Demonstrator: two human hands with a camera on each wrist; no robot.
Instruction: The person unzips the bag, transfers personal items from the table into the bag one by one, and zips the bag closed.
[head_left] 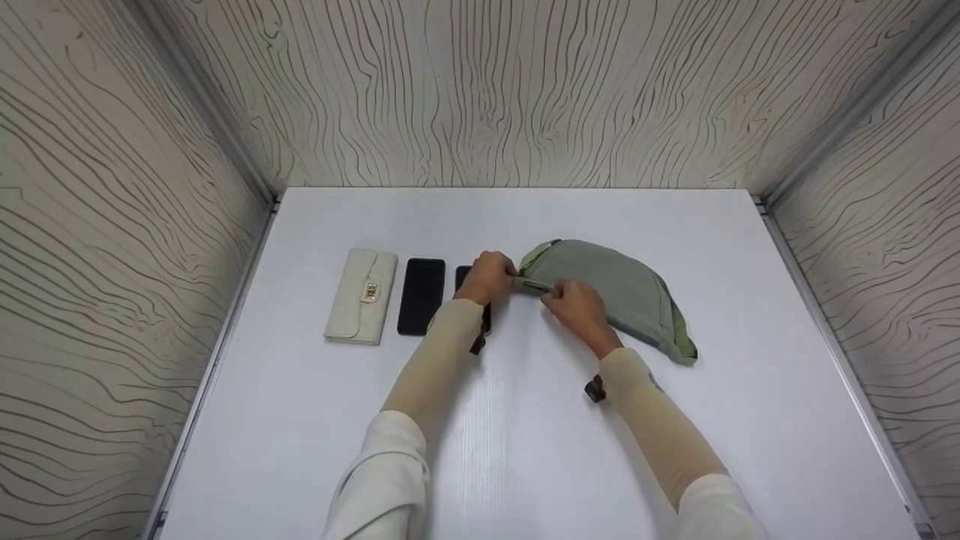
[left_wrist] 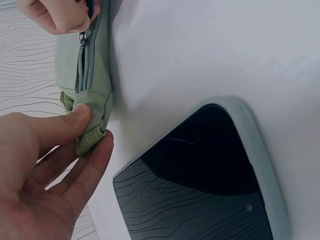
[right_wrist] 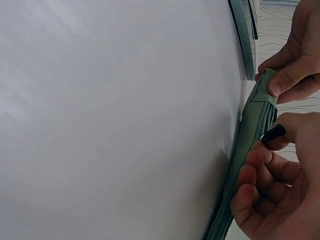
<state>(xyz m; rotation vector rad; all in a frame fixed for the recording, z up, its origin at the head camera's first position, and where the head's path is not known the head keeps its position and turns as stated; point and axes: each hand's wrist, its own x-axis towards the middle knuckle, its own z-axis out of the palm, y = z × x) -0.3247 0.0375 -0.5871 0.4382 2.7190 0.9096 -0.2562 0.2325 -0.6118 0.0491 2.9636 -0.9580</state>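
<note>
A grey-green waist bag (head_left: 611, 281) lies flat on the table, its curved side toward the back wall. My left hand (head_left: 487, 276) pinches the bag's narrow left end, thumb on top, as the left wrist view shows near the webbing tab (left_wrist: 91, 141). Just beside it, my right hand (head_left: 579, 306) pinches the black zipper pull (right_wrist: 273, 134) between thumb and curled fingers. The zipper (left_wrist: 83, 65) looks closed along the short stretch between the hands. Its further run is hidden by my right hand in the left wrist view.
Left of the bag lies a phone in a pale case (left_wrist: 200, 170), partly under my left forearm in the head view. Another black phone (head_left: 421, 296) and a cream wallet (head_left: 361, 296) with a gold clasp lie farther left. Wood-patterned walls (head_left: 480, 97) enclose the white table (head_left: 525, 465).
</note>
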